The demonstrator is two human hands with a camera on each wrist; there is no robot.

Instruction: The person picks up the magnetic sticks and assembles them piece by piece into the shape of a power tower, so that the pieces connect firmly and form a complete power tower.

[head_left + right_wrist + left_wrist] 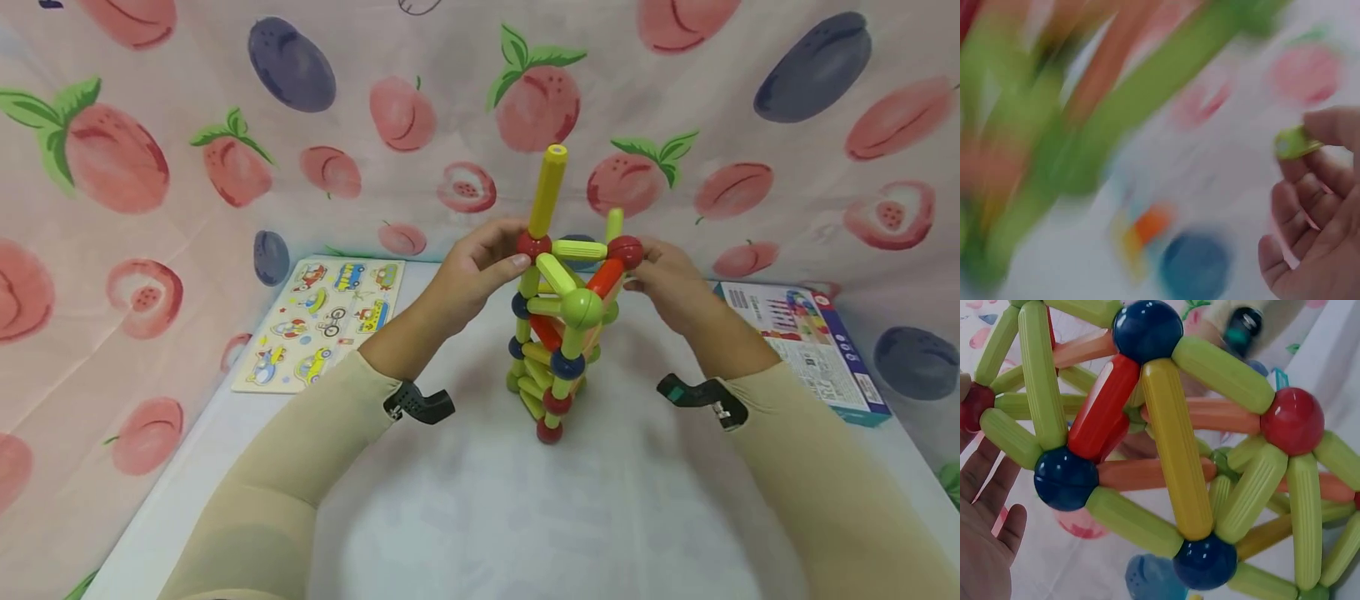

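A tall tower of magnetic sticks and balls [567, 364] stands upright in the head view, with green, yellow, orange and red sticks. My left hand [468, 279] grips the red ball [533, 246] at its top left corner; a yellow stick [548, 192] rises from that ball. In the left wrist view the same red ball [977, 407] sits by my fingers [982, 481]. My right hand [671, 279] is behind the other top red ball [625, 252]. The right wrist view shows it pinching a short yellow-green stick [1296, 142], apart from the blurred tower [1129, 106].
A wooden picture puzzle board [318, 325] lies at the back left of the white table [570, 517]. On the right is a printed toy box [806, 342], partly behind my right forearm. A peach-patterned cloth [450, 100] hangs behind.
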